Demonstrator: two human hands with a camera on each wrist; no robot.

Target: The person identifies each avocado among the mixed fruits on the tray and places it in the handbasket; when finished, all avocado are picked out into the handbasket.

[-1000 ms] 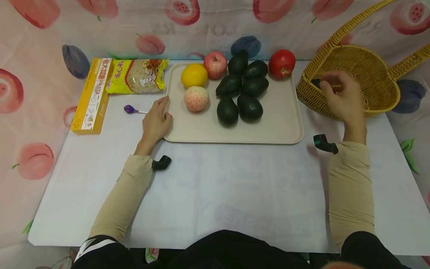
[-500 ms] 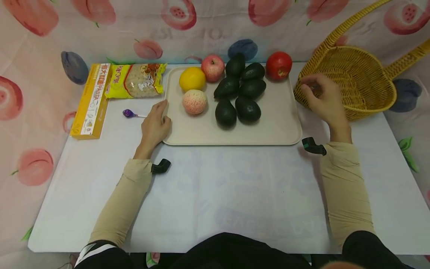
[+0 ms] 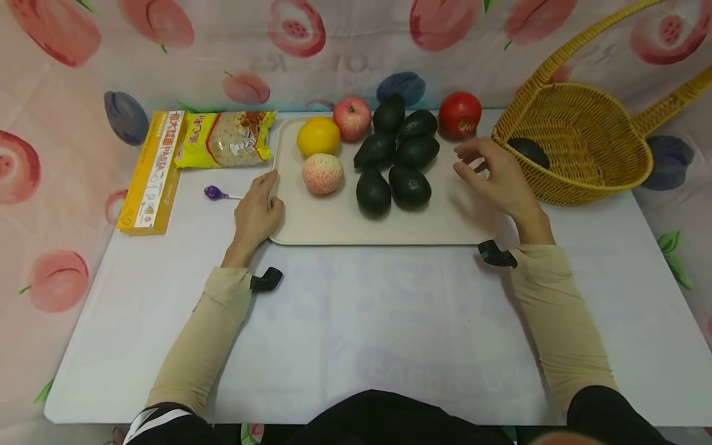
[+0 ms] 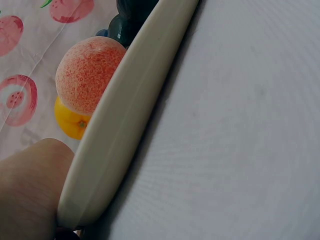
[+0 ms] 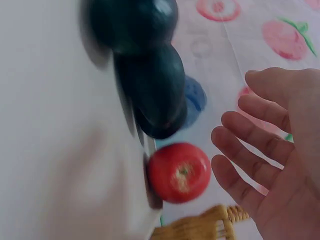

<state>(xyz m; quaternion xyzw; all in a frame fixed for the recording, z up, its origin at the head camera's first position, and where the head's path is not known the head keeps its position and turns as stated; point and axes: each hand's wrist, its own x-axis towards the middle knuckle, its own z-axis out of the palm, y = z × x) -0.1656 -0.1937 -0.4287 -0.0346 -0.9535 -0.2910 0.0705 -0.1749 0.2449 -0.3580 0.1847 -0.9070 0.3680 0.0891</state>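
Right hand (image 3: pixel 497 178): empty, fingers apart, above tray (image 3: pixel 334 225) | Left hand (image 3: pixel 258 209): touches tray's left rim; pinching or not, I cannot tell | Avocados (image 3: pixel 417 152): six on tray, another in basket (image 3: pixel 584 183); probably firm, light, slightly slippery; best gripped around widest part

A pale, fruit-printed cloth (image 3: pixel 334 71) stands behind and beside a white table (image 3: pixel 389 327).

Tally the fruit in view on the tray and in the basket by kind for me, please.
Avocados: 7 (6 on the tray, 1 in the basket)
Apple: 1
Yellow fruit: 1
Peach: 1
Bright red fruit: 1
Total: 11
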